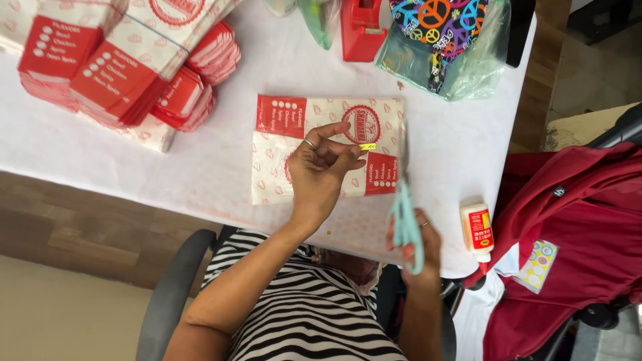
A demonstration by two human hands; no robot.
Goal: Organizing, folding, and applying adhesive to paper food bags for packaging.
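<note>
Stacks of red-and-white paper bags (127, 67) crowd the bench (221, 154), a red tape dispenser (363, 28) behind (glue bottle (477, 229) right).

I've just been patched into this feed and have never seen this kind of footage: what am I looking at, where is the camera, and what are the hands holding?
There is no machine here. A person in a striped top sits at a table covered in white, and the single picture comes from a camera on their head, looking down.

The left hand hovers over a flat red-and-white printed paper packet, pinching a small yellow strip at its fingertips. The right hand holds light blue scissors, blades pointing up along the packet's right edge.

At the upper left lie stacks of similar packets. At the top are a red tape dispenser and a clear bag of colourful fabric. A white glue bottle stands at the right edge, beside red fabric.
</note>
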